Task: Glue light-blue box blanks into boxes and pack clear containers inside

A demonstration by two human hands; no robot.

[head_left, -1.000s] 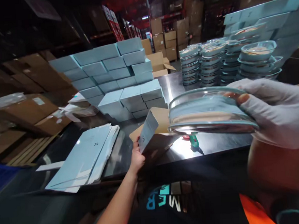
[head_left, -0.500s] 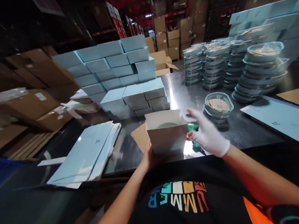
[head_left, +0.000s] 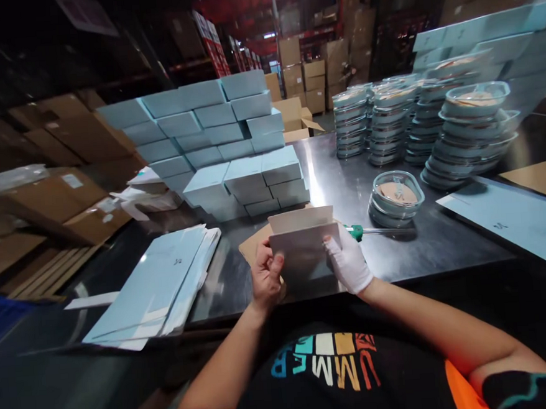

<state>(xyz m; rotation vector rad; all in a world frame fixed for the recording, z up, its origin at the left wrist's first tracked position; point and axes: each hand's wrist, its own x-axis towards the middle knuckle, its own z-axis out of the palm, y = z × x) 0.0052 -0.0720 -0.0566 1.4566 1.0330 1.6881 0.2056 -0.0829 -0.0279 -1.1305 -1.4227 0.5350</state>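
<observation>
In front of my body stands a small cardboard box point(head_left: 307, 258), its top flap raised at the far side. My bare left hand point(head_left: 266, 278) grips its left side, fingers bent and thumb at the front face. At the right side, my right hand point(head_left: 350, 262) in a white glove holds the box with its thumb at the upper front corner. Whatever is inside the box is hidden by the front wall. Just beyond my right hand lies a screwdriver point(head_left: 357, 232) with a green handle. A brown cardboard piece point(head_left: 253, 242) shows behind my left hand.
Flat pale-blue cartons point(head_left: 147, 282) lie stacked at left. A wall of closed boxes point(head_left: 213, 115) stands behind. To the right are lidded glass containers point(head_left: 396, 199), taller container stacks point(head_left: 476, 128) and a flat blue sheet point(head_left: 503, 219) on the metal table point(head_left: 449, 248).
My right hand has moved left onto the box's right side. My left hand has come up along the left side. The near flap no longer stands up, and the screwdriver is more exposed.
</observation>
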